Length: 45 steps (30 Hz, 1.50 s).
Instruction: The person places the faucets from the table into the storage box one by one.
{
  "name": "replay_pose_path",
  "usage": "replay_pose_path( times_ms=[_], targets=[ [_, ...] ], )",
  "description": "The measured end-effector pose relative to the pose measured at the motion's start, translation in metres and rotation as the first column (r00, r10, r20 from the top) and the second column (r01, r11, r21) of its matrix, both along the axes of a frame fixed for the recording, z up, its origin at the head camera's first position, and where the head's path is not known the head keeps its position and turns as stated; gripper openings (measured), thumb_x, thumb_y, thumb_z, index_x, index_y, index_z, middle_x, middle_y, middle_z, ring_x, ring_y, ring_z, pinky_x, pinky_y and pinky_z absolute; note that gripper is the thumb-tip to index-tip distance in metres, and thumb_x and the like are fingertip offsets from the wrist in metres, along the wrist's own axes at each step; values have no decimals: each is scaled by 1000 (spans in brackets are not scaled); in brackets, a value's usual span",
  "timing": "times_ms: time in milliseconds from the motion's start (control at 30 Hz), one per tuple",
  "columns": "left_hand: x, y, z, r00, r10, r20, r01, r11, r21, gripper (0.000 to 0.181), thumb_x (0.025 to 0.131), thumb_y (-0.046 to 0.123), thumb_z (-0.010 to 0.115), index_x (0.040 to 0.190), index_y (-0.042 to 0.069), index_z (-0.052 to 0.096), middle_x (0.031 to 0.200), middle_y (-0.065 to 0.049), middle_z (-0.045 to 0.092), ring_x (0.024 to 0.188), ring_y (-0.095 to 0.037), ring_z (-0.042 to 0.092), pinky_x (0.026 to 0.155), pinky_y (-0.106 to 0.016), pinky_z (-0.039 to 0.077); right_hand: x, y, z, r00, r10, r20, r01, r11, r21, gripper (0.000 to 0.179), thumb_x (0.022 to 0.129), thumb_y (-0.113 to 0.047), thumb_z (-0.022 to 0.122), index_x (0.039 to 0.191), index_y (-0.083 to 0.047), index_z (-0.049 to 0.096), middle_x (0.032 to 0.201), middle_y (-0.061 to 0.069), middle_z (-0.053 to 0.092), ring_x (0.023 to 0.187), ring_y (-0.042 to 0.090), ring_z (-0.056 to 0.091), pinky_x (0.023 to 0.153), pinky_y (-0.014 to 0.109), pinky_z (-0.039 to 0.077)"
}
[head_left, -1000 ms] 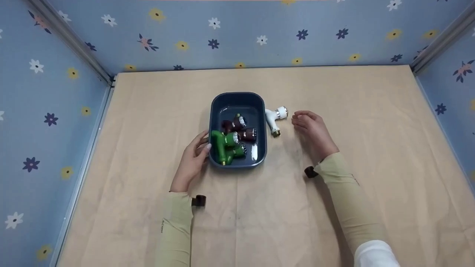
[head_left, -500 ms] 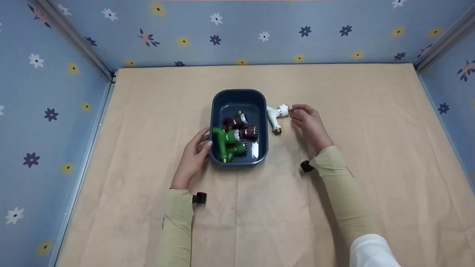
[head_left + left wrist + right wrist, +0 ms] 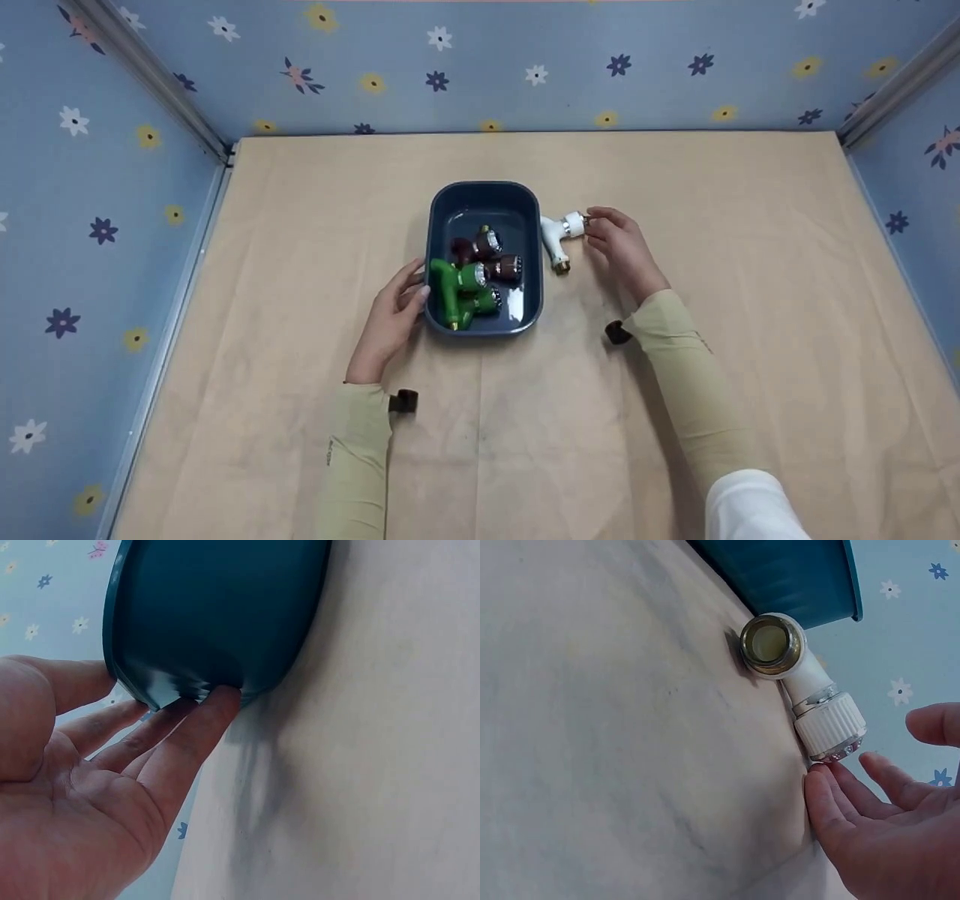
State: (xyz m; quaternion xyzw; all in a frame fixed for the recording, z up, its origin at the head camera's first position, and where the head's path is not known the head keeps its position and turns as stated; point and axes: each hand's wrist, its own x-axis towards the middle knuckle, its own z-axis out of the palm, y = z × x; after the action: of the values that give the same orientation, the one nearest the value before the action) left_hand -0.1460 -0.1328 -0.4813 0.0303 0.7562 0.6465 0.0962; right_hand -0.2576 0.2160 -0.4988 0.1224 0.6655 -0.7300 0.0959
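Note:
A dark blue plastic bin (image 3: 484, 202) stands on the table; inside lie two green taps (image 3: 450, 292) and two dark brown taps (image 3: 506, 268). My left hand (image 3: 391, 315) rests against the bin's left side. In the left wrist view its fingers (image 3: 199, 735) reach along the outer wall and the thumb is at the rim. Just right of the bin lies a white tap (image 3: 556, 234) with a brass threaded end, its spout end right at the bin's wall. My right hand (image 3: 622, 251) has its fingertips (image 3: 819, 784) at the tap's ribbed knob, fingers nearly straight and thumb raised apart.
A beige sheet (image 3: 480, 450) with creases covers the table. Blue flowered panels (image 3: 480, 67) close off the back and both sides, joined by metal corner posts. Each sleeved forearm carries a small black wrist camera (image 3: 405, 402).
My right hand has moved left, from a short gap away up to the white tap's knob. The left hand keeps its place at the bin. The head view has shifted slightly.

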Motion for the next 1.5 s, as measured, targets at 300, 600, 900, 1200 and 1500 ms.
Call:
replay_pose_path(
  times_ms=[300, 600, 900, 1200, 1500],
  targets=[
    [3, 3, 10, 1000, 6, -5, -6, 1000, -29, 50, 101, 8, 49, 148, 4, 34, 137, -23, 46, 122, -32, 51, 90, -41, 47, -1, 2, 1, 999, 50, 7, -50, 997, 63, 40, 95, -6, 48, 134, 3, 48, 134, 16, 47, 119, 24, 49, 103, 35, 36],
    [-3, -2, -11, 1000, 11, 3, -11, 1000, 13, 51, 100, 12, 50, 149, 8, 34, 137, -20, 46, 124, -29, 49, 89, -40, 48, 0, 1, 1, 996, 85, -8, -84, 992, 99, 37, 97, -13, 47, 130, 1, 52, 123, 12, 53, 112, 20, 50, 100, 37, 37],
    [-7, -3, -28, 999, 29, -24, -29, 1000, -10, 49, 100, 20, 52, 148, 20, 38, 135, -11, 50, 121, -21, 52, 90, -40, 48, -2, 0, 4, 995, 99, -13, -99, 995, 18, 39, 103, -14, 37, 133, 10, 45, 108, 9, 55, 95, 17, 54, 100, 41, 37],
    [-7, -4, -27, 999, 21, -29, -21, 1000, -4, 50, 100, 19, 52, 148, 17, 37, 136, -13, 49, 122, -22, 51, 93, -41, 46, -1, 0, 0, 993, 117, -7, -117, 990, -75, 36, 104, -16, 32, 121, 9, 51, 117, 19, 56, 107, 26, 59, 100, 42, 41],
    [2, 1, 5, 1000, 0, -3, 0, 1000, 2, 51, 101, 9, 48, 148, 3, 32, 138, -23, 45, 124, -31, 49, 89, -39, 47, -3, 4, -11, 991, 130, 17, -127, 986, -105, 34, 103, -19, 36, 119, 6, 53, 120, 20, 57, 109, 28, 60, 94, 40, 46]
  ],
)
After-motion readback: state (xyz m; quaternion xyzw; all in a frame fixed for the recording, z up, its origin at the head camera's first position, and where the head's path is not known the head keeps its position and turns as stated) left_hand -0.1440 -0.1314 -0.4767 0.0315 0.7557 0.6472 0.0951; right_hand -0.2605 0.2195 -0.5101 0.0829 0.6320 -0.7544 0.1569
